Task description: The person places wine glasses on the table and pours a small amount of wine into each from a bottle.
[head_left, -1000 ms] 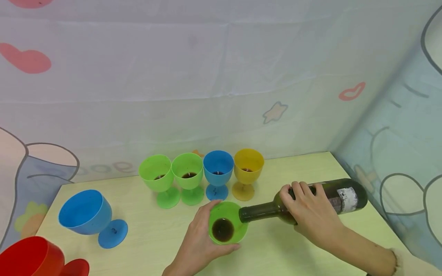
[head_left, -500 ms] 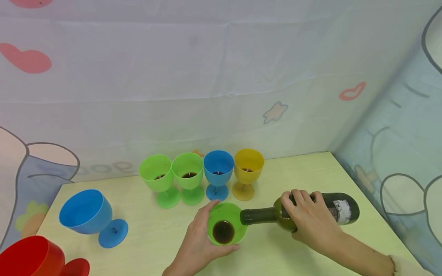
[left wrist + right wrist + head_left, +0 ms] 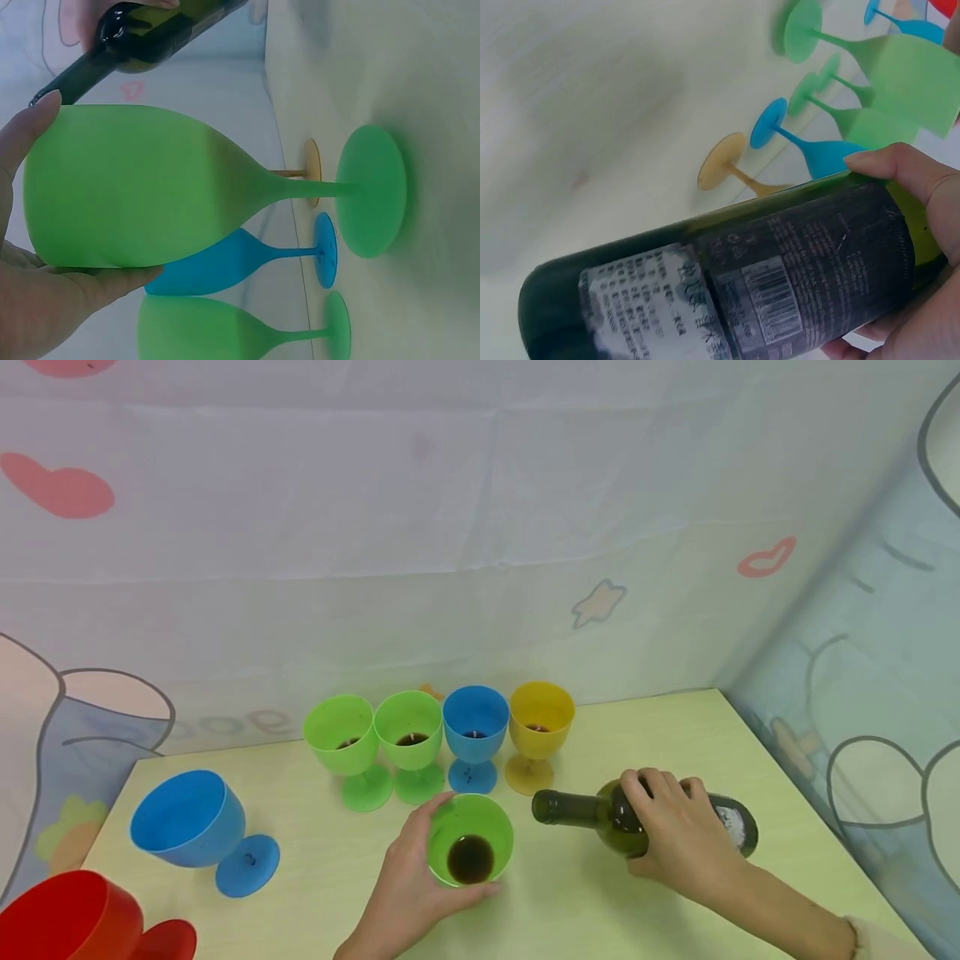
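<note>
Goblet [image 3: 142, 184], light green, stemmed, plastic by the look, upright near the middle of the pale yellow-green tabletop [image 3: 645, 727], dark liquid [image 3: 470, 860] in the bottom. Gripped round the bowl in the curled left hand [image 3: 401, 872], probably for steadiness with an open top. Contact with the tabletop: cannot tell. Just right, dark-green glass bottle [image 3: 618, 831] with black printed label [image 3: 817, 262] and white sticker [image 3: 656, 307], neck toward the goblet but apart. Clasped round the body in the right hand [image 3: 678, 827], mouth end higher than base, likely to hold contents back. Far side: upright row, left to right, light-green goblet [image 3: 348, 762], second light-green goblet [image 3: 408, 757], blue goblet [image 3: 475, 750], yellow goblet [image 3: 538, 745], dark liquid visible in each; probably lined up there for elbow room. To the left, larger-looking blue goblet [image 3: 191, 818]; near left, red goblet [image 3: 71, 914], partly out of view; no liquid visible in either, perhaps set apart accordingly. Surface faintly streaked. Behind, creased whitish cloth backdrop [image 3: 375, 510]; to the right, bluish printed panel [image 3: 885, 668].
</note>
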`<state>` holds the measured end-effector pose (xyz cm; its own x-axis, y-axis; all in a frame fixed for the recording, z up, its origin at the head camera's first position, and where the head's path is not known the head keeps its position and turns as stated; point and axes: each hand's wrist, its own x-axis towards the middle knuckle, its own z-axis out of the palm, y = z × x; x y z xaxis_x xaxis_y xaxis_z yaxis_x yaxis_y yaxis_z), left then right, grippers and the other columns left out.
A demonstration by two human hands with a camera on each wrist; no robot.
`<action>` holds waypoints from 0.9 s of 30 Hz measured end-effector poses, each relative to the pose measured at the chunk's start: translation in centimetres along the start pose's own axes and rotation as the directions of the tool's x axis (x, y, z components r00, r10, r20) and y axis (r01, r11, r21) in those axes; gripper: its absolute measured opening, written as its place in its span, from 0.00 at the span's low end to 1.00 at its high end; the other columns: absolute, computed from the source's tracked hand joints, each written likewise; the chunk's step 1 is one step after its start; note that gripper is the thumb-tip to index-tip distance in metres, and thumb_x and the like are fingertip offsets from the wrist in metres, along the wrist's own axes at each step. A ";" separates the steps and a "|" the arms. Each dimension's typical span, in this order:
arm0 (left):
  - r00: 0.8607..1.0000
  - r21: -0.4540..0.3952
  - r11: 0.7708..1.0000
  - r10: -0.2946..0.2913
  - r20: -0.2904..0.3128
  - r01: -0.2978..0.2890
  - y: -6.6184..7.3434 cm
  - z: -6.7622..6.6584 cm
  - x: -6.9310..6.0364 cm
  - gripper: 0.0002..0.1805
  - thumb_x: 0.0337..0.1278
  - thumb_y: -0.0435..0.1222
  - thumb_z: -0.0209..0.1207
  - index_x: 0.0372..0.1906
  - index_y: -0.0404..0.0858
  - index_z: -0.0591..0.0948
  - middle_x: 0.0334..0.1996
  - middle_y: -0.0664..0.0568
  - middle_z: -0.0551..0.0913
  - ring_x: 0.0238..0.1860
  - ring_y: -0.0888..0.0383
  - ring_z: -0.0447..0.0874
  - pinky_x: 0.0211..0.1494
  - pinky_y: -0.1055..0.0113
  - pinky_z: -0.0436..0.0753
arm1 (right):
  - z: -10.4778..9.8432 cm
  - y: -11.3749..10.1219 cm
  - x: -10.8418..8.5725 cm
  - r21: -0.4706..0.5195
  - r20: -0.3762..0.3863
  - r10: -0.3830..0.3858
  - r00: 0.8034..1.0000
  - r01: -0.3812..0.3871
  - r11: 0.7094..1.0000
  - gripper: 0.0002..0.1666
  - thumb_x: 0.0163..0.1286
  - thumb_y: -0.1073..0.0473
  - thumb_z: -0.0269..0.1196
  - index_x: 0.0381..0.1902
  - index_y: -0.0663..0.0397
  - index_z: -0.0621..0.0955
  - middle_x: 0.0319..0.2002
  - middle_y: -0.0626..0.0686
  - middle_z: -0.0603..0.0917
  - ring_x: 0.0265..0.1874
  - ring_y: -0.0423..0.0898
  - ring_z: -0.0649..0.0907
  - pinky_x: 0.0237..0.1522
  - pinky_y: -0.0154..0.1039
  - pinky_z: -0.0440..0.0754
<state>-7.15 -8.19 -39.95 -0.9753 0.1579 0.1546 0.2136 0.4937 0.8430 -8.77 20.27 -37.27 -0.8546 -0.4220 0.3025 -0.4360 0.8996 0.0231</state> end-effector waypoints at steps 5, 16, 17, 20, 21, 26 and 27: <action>0.999 0.016 1.000 0.010 -0.045 -0.009 -0.6 -0.5 -0.2 0.52 0.23 0.52 0.75 0.60 0.39 0.64 0.51 0.50 0.73 0.48 0.52 0.72 0.49 0.53 0.71 | 0.1 0.9 0.1 0.107 -0.046 0.051 0.998 -0.046 0.993 0.42 0.29 0.56 0.75 0.44 0.63 0.68 0.40 0.62 0.75 0.39 0.56 0.76 0.38 0.54 0.69; 0.997 0.015 1.000 -0.022 -0.071 0.023 -1.6 -1.7 -0.7 0.52 0.23 0.50 0.76 0.60 0.39 0.64 0.51 0.50 0.73 0.49 0.52 0.72 0.50 0.53 0.71 | 0.9 2.6 0.1 0.343 -0.115 0.182 0.976 -0.133 0.930 0.44 0.33 0.60 0.74 0.48 0.67 0.66 0.38 0.61 0.76 0.34 0.54 0.76 0.36 0.49 0.68; 0.997 0.018 1.000 -0.018 -0.078 0.019 -1.7 -1.8 -0.8 0.52 0.22 0.49 0.76 0.60 0.38 0.64 0.51 0.50 0.73 0.49 0.52 0.72 0.50 0.53 0.71 | 1.0 2.7 0.1 0.368 -0.114 0.197 0.974 -0.142 0.919 0.44 0.33 0.60 0.74 0.48 0.67 0.66 0.37 0.61 0.76 0.33 0.54 0.77 0.35 0.48 0.70; 0.995 0.032 0.999 -0.005 -0.101 0.009 -1.8 -2.1 -0.9 0.51 0.22 0.48 0.76 0.59 0.38 0.64 0.51 0.49 0.74 0.49 0.52 0.73 0.50 0.52 0.71 | 1.1 3.2 0.1 0.434 -0.101 0.240 0.965 -0.174 0.884 0.43 0.34 0.62 0.75 0.48 0.68 0.66 0.37 0.61 0.76 0.31 0.55 0.79 0.33 0.50 0.76; 0.994 0.036 0.999 -0.004 -0.108 0.008 -1.8 -2.3 -0.9 0.51 0.22 0.48 0.76 0.59 0.38 0.64 0.51 0.49 0.74 0.49 0.52 0.73 0.50 0.52 0.71 | 1.2 3.4 0.1 0.450 -0.095 0.252 0.963 -0.184 0.874 0.43 0.35 0.62 0.75 0.48 0.69 0.66 0.37 0.61 0.76 0.31 0.56 0.79 0.32 0.51 0.78; 0.992 0.041 0.999 -0.018 -0.126 0.024 -1.8 -2.8 -1.1 0.51 0.23 0.48 0.76 0.60 0.37 0.64 0.50 0.48 0.75 0.48 0.52 0.73 0.49 0.52 0.72 | 1.4 4.0 -0.1 0.500 -0.069 0.309 0.949 -0.235 0.833 0.43 0.38 0.62 0.75 0.50 0.68 0.64 0.40 0.63 0.76 0.34 0.59 0.79 0.34 0.54 0.77; 0.992 0.041 0.999 -0.025 -0.126 0.031 -1.8 -2.9 -1.1 0.52 0.23 0.48 0.76 0.60 0.37 0.63 0.50 0.48 0.75 0.49 0.52 0.73 0.49 0.53 0.72 | 1.4 4.1 -0.1 0.510 -0.063 0.321 0.945 -0.245 0.824 0.43 0.39 0.62 0.75 0.50 0.68 0.64 0.40 0.64 0.76 0.35 0.59 0.79 0.34 0.54 0.77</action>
<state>-6.63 -11.74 -40.13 -0.9798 0.0360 0.1969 0.1855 0.5334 0.8253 -10.82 23.83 -38.59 -0.9297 -0.1034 0.3535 -0.2935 0.7879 -0.5413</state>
